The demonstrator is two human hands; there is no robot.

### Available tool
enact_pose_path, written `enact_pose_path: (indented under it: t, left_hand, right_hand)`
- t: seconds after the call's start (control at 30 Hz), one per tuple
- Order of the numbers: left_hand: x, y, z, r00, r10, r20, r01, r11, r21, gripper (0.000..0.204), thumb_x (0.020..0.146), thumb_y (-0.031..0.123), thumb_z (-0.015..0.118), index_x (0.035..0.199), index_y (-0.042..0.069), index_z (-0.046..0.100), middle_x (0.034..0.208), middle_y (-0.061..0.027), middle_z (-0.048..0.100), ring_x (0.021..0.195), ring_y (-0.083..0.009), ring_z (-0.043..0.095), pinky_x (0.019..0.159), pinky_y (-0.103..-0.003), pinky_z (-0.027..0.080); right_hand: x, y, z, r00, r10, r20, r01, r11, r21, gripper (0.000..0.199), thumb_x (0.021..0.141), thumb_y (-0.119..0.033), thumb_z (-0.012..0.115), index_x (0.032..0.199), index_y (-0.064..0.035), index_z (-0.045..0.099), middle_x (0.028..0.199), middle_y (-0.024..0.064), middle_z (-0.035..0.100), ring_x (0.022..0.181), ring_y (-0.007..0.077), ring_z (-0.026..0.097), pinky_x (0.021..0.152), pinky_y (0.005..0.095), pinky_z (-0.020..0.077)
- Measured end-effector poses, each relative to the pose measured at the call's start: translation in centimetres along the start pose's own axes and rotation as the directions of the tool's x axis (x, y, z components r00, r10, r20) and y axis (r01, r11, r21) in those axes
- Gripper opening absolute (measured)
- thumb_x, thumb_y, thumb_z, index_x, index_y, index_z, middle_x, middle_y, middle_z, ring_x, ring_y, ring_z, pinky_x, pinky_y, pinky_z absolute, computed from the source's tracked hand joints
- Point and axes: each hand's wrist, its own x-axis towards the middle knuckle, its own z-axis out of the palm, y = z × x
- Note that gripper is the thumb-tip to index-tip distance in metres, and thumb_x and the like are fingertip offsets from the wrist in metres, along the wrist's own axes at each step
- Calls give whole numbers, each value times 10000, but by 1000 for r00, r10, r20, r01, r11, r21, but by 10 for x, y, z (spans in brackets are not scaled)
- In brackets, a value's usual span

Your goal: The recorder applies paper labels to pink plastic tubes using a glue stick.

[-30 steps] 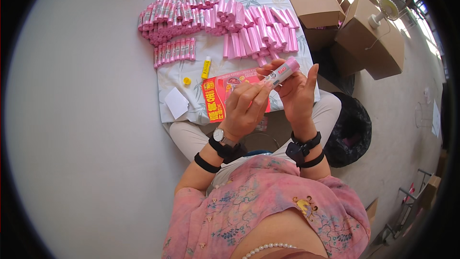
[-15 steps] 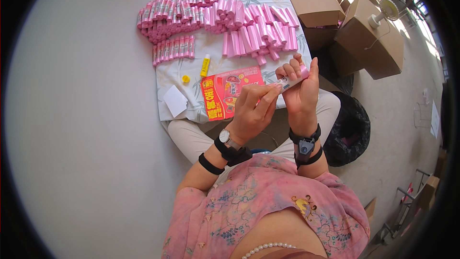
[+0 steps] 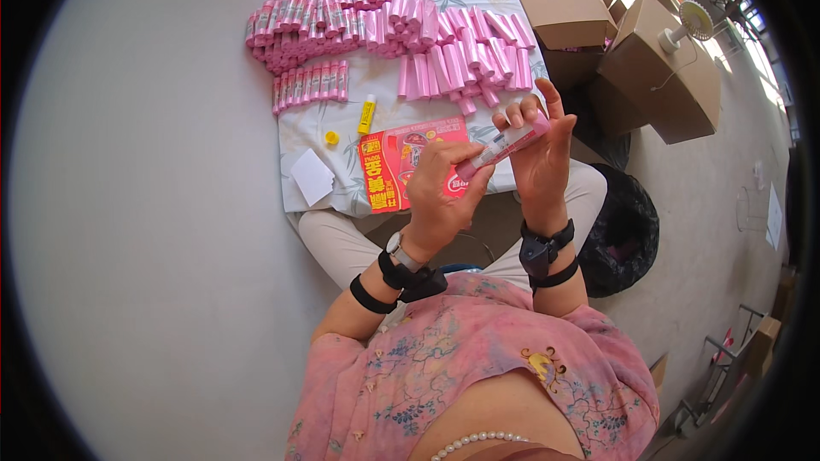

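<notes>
A pink roll [image 3: 511, 142] with a printed label band is held slantwise above the table's near right part. My left hand [image 3: 444, 186] pinches its lower left end between thumb and fingers. Around the upper right end, fingers of my right hand [image 3: 541, 158] are curled, while its thumb and forefinger stand apart from it. Below the hands lies a red and yellow printed card [image 3: 391, 172], partly hidden by my left hand. Beyond it are an uncapped yellow glue stick [image 3: 367, 115] and its yellow cap [image 3: 331, 139]. White paper slips [image 3: 313, 179] lie at the near left corner.
Labelled pink rolls [image 3: 299, 26] are piled at the far left, with a short row [image 3: 309, 88] in front. Plain pink rolls [image 3: 461, 60] lie to their right. Cardboard boxes [image 3: 658, 68], a small fan [image 3: 695, 20] and a black bag [image 3: 628, 239] stand right of the table.
The roll has been turned so its printed band now faces up. My left hand has moved slightly down to its lower end, and my right thumb and forefinger have come off it.
</notes>
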Motion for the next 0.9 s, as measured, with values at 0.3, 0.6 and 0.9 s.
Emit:
enact_pose_path:
  t: [0.3, 0.6, 0.9]
  left_hand:
    - [-1, -2, 1, 911, -411, 30, 388, 832, -396, 277, 840, 44, 805, 1088, 19, 684, 980, -115, 685, 865, -210, 685, 805, -296, 543]
    - [-6, -9, -7, 988, -146, 60, 151, 982, -109, 306, 831, -31, 795, 1111, 10, 679, 1102, -95, 637, 1029, -185, 635, 898, -310, 527]
    - [-11, -18, -6, 976, -216, 34, 219, 960, -174, 321, 827, -1, 817, 1124, 12, 696, 1087, -90, 671, 1036, -182, 648, 891, -316, 538]
  right_hand:
    - [3, -8, 9, 999, 53, 8, -50, 967, -252, 474, 1064, -204, 523, 1445, 53, 405, 964, 49, 531, 925, 159, 534, 913, 356, 462]
    - [9, -14, -2, 970, 181, -164, -197, 976, -90, 423, 1101, -270, 459, 1386, 42, 469, 878, 37, 561, 829, 148, 565, 880, 343, 496]
    - [5, 8, 3, 985, 51, -162, -103, 939, -327, 456, 1068, -293, 566, 1389, 17, 470, 817, -3, 518, 701, 77, 482, 758, 293, 466]
